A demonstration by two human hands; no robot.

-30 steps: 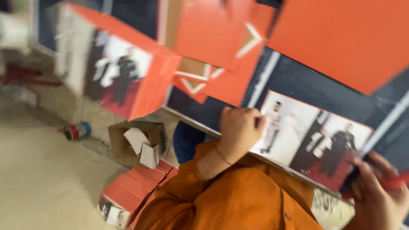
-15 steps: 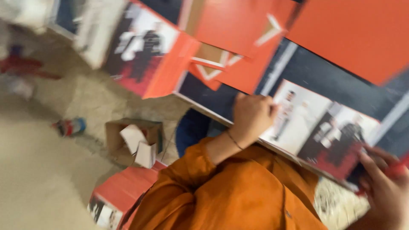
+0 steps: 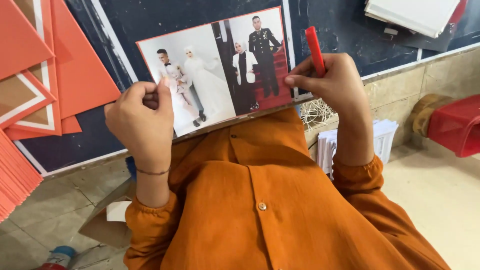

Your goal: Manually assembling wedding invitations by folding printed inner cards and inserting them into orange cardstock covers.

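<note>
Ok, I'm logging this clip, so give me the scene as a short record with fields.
left hand: presses the left edge of the photo print
right hand: holds a red tool, thumb on the print's right edge
surface: dark board
left side: orange card sheets
right side: red basket

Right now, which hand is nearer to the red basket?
Right. The right hand, holding a red tool at the photo print's right edge, is on the red basket's side; the left hand grips the print's far corner.
</note>
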